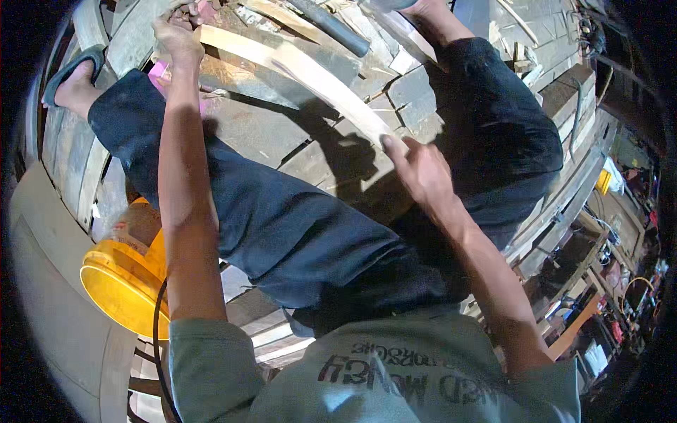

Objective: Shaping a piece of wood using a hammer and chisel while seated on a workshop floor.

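Note:
A long, pale wooden strip slants across in front of me, from the far left down toward the middle right. At its near end my right hand is closed on it, thumb lying along the wood. My left hand is closed at the strip's far end, and its curled fingers partly hide what they grip. Below the strip, the worn wooden boards carry the dark shadow of my arm and hand. My legs in dark trousers spread to either side of the strip.
Beside my left arm a yellow bucket lies tilted, with a dark cable near it. A pink object sits by my left forearm. Wood offcuts and a dark tube lie at the far side. Mixed clutter fills the right.

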Demonstrator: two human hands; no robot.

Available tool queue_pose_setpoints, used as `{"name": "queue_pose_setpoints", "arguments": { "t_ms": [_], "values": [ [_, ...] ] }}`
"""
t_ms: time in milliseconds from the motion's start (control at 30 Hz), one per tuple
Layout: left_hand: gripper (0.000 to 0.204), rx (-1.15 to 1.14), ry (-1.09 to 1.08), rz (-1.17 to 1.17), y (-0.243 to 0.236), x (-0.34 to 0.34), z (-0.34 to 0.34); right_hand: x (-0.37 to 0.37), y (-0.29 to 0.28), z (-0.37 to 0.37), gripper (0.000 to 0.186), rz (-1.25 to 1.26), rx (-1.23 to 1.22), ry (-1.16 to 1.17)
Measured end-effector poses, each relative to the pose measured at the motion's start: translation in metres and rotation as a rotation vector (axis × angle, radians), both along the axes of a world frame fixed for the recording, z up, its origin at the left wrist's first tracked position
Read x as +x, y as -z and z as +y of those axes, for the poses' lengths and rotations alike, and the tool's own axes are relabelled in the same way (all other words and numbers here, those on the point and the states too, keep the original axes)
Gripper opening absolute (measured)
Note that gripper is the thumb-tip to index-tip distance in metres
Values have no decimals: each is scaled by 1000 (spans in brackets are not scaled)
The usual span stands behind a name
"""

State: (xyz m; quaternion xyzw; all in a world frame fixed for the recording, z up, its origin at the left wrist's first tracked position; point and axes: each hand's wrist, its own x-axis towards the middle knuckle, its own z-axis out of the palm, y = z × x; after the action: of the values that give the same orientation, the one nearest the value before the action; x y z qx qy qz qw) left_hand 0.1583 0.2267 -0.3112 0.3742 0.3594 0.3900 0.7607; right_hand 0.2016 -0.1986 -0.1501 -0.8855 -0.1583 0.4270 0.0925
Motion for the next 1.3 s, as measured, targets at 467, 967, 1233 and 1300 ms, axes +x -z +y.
{"name": "queue_pose_setpoints", "arguments": {
  "t_ms": [467,967,1233,1300],
  "values": [
    [38,-17,-157,43,0,0,-3,40,24,-48,66,-58,217,378],
    [38,1848,1109,955,-116,-35,-104,54,81,-21,56,-236,226,237],
    [32,1426,865,929,-185,-35,-230,40,28,17,78,612,1112,644],
    [33,1386,915,976,-188,-32,-258,43,23,19,76,739,1232,711]
  ]
}}
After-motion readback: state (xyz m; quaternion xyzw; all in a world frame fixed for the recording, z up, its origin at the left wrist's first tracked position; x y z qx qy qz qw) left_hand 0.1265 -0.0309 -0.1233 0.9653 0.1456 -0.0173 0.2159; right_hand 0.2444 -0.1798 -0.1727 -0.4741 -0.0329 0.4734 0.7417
